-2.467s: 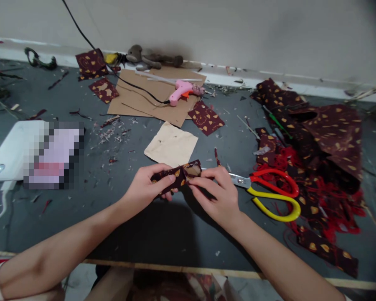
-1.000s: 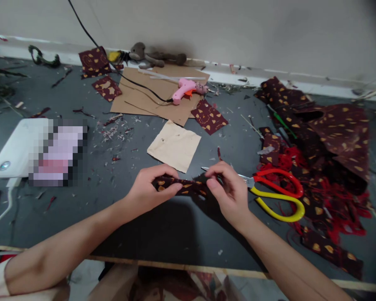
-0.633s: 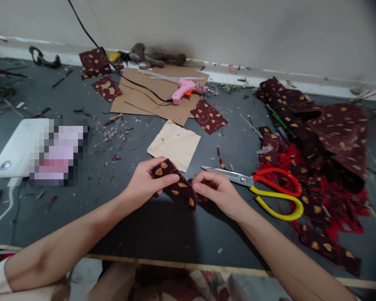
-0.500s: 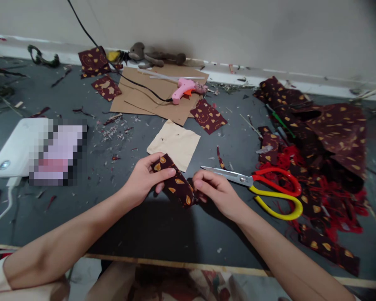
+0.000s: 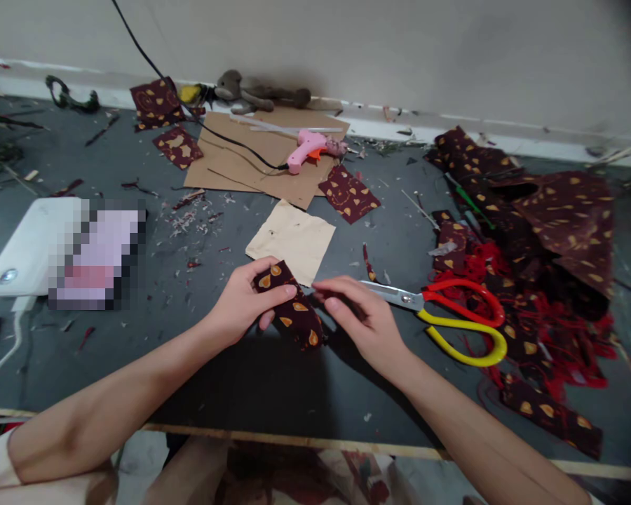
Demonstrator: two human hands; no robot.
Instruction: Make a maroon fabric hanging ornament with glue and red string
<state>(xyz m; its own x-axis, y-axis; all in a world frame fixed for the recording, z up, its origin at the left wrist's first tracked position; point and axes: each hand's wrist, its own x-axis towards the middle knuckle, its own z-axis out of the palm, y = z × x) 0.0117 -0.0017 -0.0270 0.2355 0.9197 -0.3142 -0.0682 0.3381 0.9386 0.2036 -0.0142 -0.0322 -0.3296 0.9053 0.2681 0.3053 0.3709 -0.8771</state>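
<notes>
My left hand (image 5: 247, 298) pinches a folded strip of dark maroon fabric (image 5: 294, 312) with an orange and gold drop pattern, thumb on top and fingers beneath. The strip slants down to the right above the dark table. Beside its right edge is my right hand (image 5: 360, 312), fingers loosely bent and a little apart, with nothing visible held. Whether its fingertips touch the fabric, I cannot tell. Just behind my hands lies a cream square of cloth (image 5: 294, 235). Scissors (image 5: 452, 308) with one red and one yellow handle lie to the right, blade tips hidden behind my right hand.
A pink glue gun (image 5: 308, 149) rests on cardboard (image 5: 226, 165) at the back, its cord running up left. Patterned squares (image 5: 350, 194) lie nearby. Fabric scraps and red threads (image 5: 568, 351) pile at right. A white power bank (image 5: 29, 245) and a blurred phone (image 5: 102, 256) are at left.
My right fingers have come away from the strip's lower right edge and moved slightly up, loosening. The left hand keeps its hold, and the strip has turned a little.
</notes>
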